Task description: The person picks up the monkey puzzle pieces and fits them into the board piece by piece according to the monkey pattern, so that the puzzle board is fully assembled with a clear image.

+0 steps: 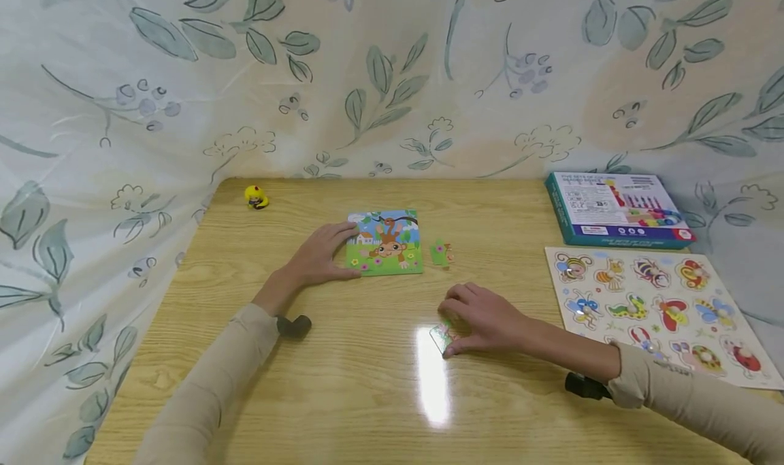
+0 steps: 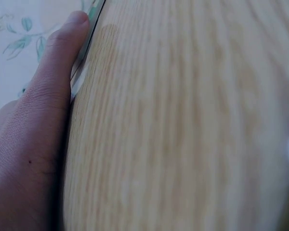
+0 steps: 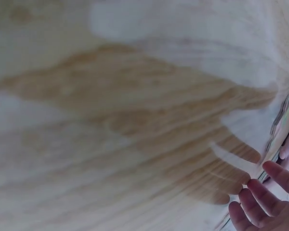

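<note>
A monkey picture puzzle (image 1: 386,244) lies flat on the wooden table. My left hand (image 1: 321,254) rests at its left side, thumb along the lower left corner and fingers on the upper left edge. In the left wrist view, that thumb (image 2: 62,53) stretches along the puzzle's edge. Nearer to me, my right hand (image 1: 486,321) holds a green puzzle piece (image 1: 438,339) between thumb and fingers, low at the table and partly covered by the hand. Spread fingers (image 3: 262,195) of this hand show in the right wrist view. Another loose piece (image 1: 439,252) lies just right of the puzzle.
At the right lies an insect peg board (image 1: 618,325), partly under the right forearm. A boxed set (image 1: 618,210) sits behind it. Far left on the table (image 1: 343,383) stands a small yellow toy figure (image 1: 256,197). A leaf-patterned cloth (image 1: 392,77) hangs behind.
</note>
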The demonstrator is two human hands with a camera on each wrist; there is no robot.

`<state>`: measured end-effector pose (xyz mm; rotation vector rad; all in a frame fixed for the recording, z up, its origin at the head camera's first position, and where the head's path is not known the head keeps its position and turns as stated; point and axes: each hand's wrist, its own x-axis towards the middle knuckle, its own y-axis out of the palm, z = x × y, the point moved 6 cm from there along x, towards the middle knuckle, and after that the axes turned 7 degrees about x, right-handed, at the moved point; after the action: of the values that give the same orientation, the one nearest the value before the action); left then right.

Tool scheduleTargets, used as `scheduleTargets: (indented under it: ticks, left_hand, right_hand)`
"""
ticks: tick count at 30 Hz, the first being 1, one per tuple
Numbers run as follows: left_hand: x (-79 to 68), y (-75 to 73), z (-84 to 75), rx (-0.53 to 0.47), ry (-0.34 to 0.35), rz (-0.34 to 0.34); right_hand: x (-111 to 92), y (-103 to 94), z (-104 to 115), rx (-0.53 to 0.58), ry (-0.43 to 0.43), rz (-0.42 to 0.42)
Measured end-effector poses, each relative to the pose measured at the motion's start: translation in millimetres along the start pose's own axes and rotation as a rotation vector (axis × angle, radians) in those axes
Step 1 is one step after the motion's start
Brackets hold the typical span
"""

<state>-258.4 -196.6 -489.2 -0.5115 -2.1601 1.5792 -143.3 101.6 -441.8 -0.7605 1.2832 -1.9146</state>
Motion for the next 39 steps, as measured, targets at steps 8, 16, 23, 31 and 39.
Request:
scheduleTargets:
  ticks: [8, 16, 23, 31, 39]
  left_hand:
    - [-0.5, 0.0, -0.1, 0.004, 0.002, -0.007]
    - [-1.0, -0.3, 0.6, 0.007, 0.004, -0.007]
    - [-0.9, 1.5, 0.7, 0.003, 0.007, -0.005]
    - [-1.2, 3.0, 0.5, 0.002, -0.003, 0.011]
    - [-0.9, 3.4, 1.6, 0.0, -0.007, 0.014]
  right_hand:
    - [13.5, -6.5, -15.9, 0.085, 0.179, 0.099]
    - [55.4, -30.0, -63.0, 0.107, 0.339, 0.023]
    - [82.3, -21.7, -80.9, 0.001, 0.366, 0.102]
    - [84.8, -19.9, -78.7, -0.04, 0.391, 0.12]
    - [79.3, -25.9, -78.9, -0.039, 0.361, 0.089]
